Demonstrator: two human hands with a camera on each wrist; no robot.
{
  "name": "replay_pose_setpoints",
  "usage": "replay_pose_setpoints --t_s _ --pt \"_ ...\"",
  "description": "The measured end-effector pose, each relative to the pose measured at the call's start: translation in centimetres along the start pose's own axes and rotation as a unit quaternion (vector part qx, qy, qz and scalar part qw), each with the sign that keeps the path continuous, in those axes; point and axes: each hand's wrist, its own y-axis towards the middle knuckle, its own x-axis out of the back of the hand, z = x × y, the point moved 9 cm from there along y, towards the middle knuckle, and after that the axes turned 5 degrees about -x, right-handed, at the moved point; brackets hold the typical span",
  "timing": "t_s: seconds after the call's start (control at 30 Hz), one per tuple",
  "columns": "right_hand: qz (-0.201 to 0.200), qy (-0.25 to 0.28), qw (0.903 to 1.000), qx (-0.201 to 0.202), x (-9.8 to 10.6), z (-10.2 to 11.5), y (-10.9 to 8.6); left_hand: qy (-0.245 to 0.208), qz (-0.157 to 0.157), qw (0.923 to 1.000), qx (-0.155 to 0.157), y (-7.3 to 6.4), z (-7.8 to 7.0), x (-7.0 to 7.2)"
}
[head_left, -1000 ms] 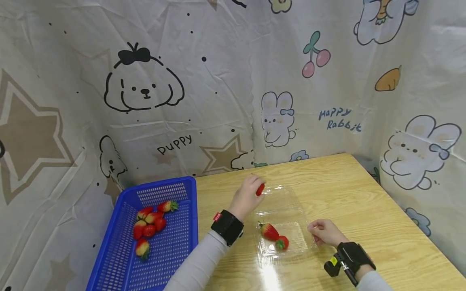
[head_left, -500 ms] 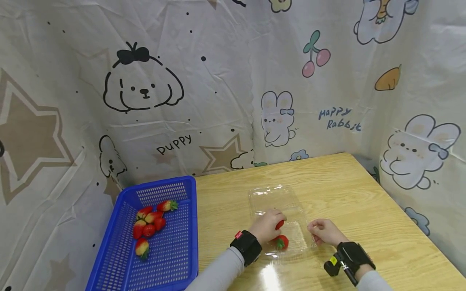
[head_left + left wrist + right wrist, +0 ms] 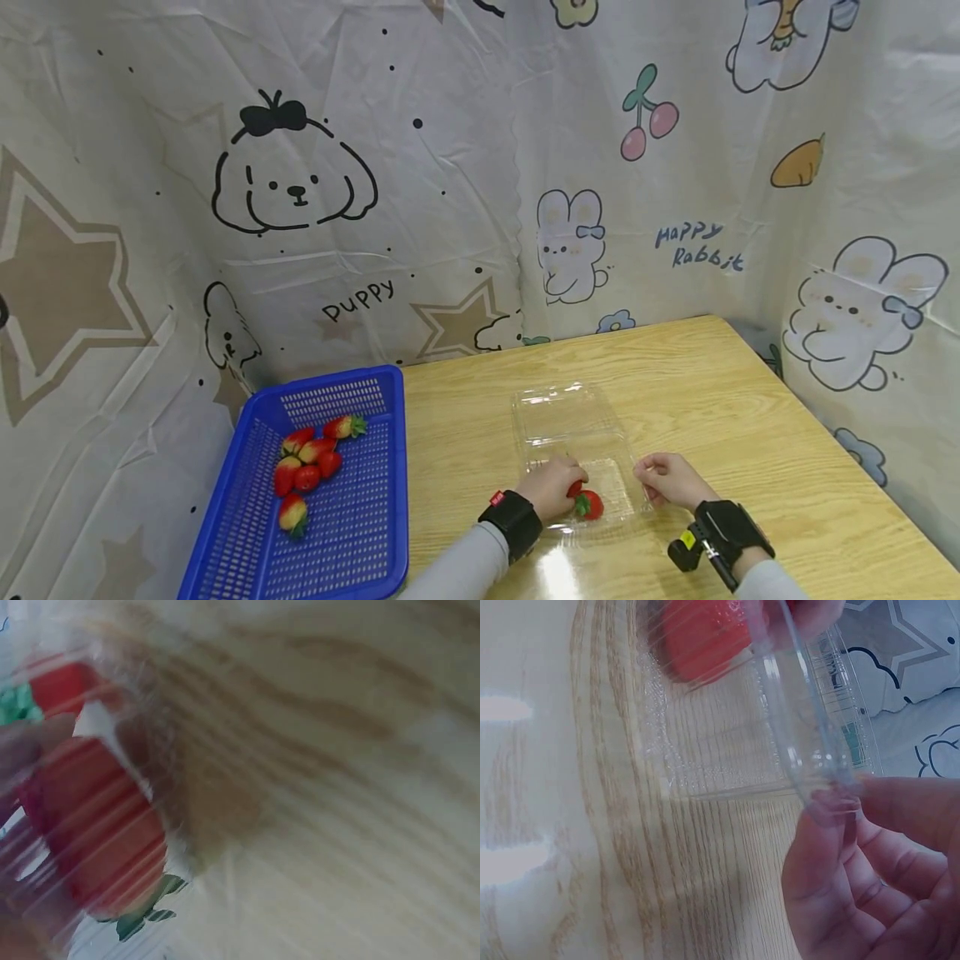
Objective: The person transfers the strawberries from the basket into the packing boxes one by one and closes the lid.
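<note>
In the head view a clear plastic clamshell box (image 3: 615,479) lies unfolded on the table, its lid (image 3: 566,410) flat toward the back. My left hand (image 3: 551,487) reaches into the near half and holds a strawberry (image 3: 575,488), mostly covered by the fingers. Beside it another strawberry (image 3: 589,504) lies in the box. Through the plastic wall, the left wrist view shows the held strawberry (image 3: 105,825) with its green leaves downward and fingers at its left. My right hand (image 3: 670,479) pinches the box's right rim between thumb and finger, as the right wrist view also shows.
A blue perforated basket (image 3: 341,546) with several strawberries (image 3: 307,477) stands at the left of the wooden table (image 3: 675,375). A printed cloth curtain (image 3: 465,167) hangs behind the table and along both sides.
My left hand has come from over the lid down into the near half of the box with a strawberry. The leafy strawberry there has shifted slightly right. My right hand has stayed put.
</note>
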Motion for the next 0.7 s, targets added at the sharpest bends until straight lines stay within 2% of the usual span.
replay_pose_setpoints --t_s 0.1,0.2,0.47,0.57,0.7 --pt "0.003 0.003 1.0000 0.003 0.0 0.1 -0.1 0.017 0.003 0.9998 -0.006 0.0 -0.1 -0.7" --pt "0.005 0.005 1.0000 0.006 -0.1 0.2 -0.1 0.033 -0.005 0.9994 -0.015 0.1 -0.3 -0.9" --pt "-0.003 -0.004 1.0000 0.001 0.0 -0.1 0.1 0.024 -0.004 0.9996 -0.010 0.2 -0.2 -1.0" --pt "-0.003 -0.004 1.0000 0.002 0.0 -0.1 0.1 0.009 0.009 0.9999 -0.005 0.2 0.0 -0.8" --pt "-0.003 -0.002 1.0000 0.002 -0.1 -0.1 0.1 -0.019 0.047 0.9986 0.014 0.2 0.7 0.0"
